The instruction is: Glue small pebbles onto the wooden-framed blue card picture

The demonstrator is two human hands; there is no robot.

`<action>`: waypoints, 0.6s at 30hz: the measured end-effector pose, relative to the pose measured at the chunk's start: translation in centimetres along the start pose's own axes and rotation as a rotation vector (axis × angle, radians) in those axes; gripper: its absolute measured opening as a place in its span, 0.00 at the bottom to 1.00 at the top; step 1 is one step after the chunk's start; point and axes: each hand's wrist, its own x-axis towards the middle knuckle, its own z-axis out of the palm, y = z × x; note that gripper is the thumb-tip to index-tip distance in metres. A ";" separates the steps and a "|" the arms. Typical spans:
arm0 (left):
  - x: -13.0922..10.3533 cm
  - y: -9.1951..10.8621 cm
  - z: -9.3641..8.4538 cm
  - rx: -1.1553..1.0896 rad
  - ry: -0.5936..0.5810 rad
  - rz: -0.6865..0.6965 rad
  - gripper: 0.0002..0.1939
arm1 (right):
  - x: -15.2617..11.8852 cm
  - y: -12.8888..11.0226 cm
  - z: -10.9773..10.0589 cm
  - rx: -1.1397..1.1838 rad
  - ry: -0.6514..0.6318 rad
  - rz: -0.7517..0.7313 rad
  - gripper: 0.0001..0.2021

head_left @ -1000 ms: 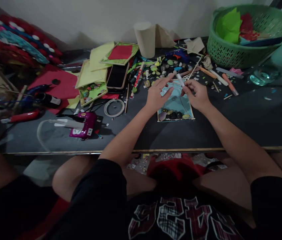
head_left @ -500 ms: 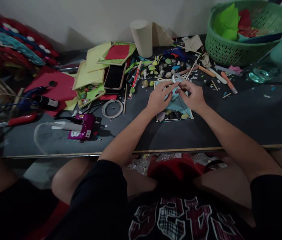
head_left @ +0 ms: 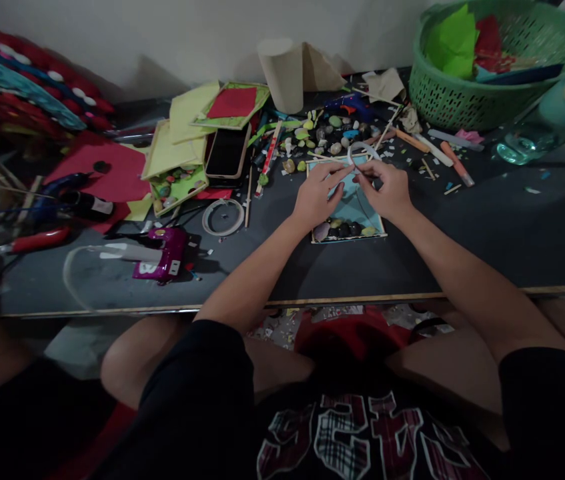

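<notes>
My left hand (head_left: pixel 318 193) and my right hand (head_left: pixel 386 188) meet above a small light-blue panel (head_left: pixel 368 215) framed with thin sticks. Fingertips of both hands pinch a thin white strip (head_left: pixel 357 148), which curls up in a loop beyond them. Whether it is paper or tape I cannot make out. Along the panel's near edge lies a row of dark and greenish pebbles (head_left: pixel 345 230). A thin dark curved line runs over the blue surface beside my right fingers. My hands hide much of the panel's middle.
Loose pebbles (head_left: pixel 335 133) and paper scraps lie behind the panel. Left are a tape roll (head_left: pixel 223 217), a purple glue gun (head_left: pixel 167 255), a phone (head_left: pixel 227 153) and framed yellow panels (head_left: pixel 175 153). A green basket (head_left: pixel 455 100) and a bottle (head_left: pixel 537 130) stand right.
The white strip's loop now stands wider and more visible above my fingers. My hands stay nearly in place over the panel, and the whole view has shifted slightly.
</notes>
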 end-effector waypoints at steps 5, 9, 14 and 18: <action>0.0 0.5 0.0 -0.101 0.004 -0.019 0.13 | 0.0 0.1 0.1 -0.114 0.004 0.000 0.11; 0.1 0.9 0.1 -0.166 0.053 -0.042 0.12 | -0.2 -0.5 0.1 -0.209 0.008 -0.051 0.11; 0.1 1.6 -0.4 -0.193 0.149 -0.051 0.16 | -0.5 -1.2 0.4 -0.178 0.051 -0.135 0.09; 0.1 2.0 -0.6 -0.129 0.175 0.072 0.15 | -0.3 -1.5 0.3 -0.088 0.066 -0.084 0.03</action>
